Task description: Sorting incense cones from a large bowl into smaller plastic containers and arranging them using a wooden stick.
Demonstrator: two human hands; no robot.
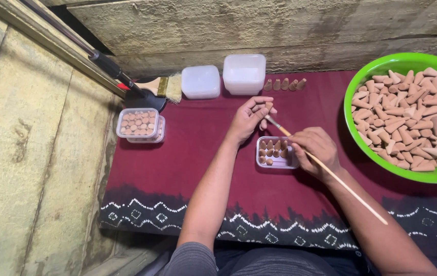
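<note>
**Caller:** Over on the far left, a small clear lidded box (138,123) packed with brown cones sits stacked on another like it, at the edge of the maroon cloth (188,158). Just behind it lies a flat paintbrush (162,87) with pale bristles, next to a black-handled tool.

**Partner:** And moving along the back?

**Caller:** Two empty white plastic tubs (201,81), the right one (244,74) a taller stack, then a short row of four cones (284,84) standing upright against the wall.

**Partner:** Now the hands.

**Caller:** Left hand (246,120) is raised above the cloth, fingertips pinched round a single brown cone (268,106) (only its tip shows past the fingers). Right hand (316,149) is curled round a thin wooden-handled brush (326,168), its tip touching that cone, its long handle trailing down toward the right.

**Partner:** Below them?

**Caller:** A small clear tray (277,153) lies between and just beneath the two hands, about half filled with cones at its far end; the right hand overlaps its right edge.

**Partner:** Far right?

**Caller:** A big green bowl (361,92), heaped with loose cones, cut off by the frame's edge.
</note>
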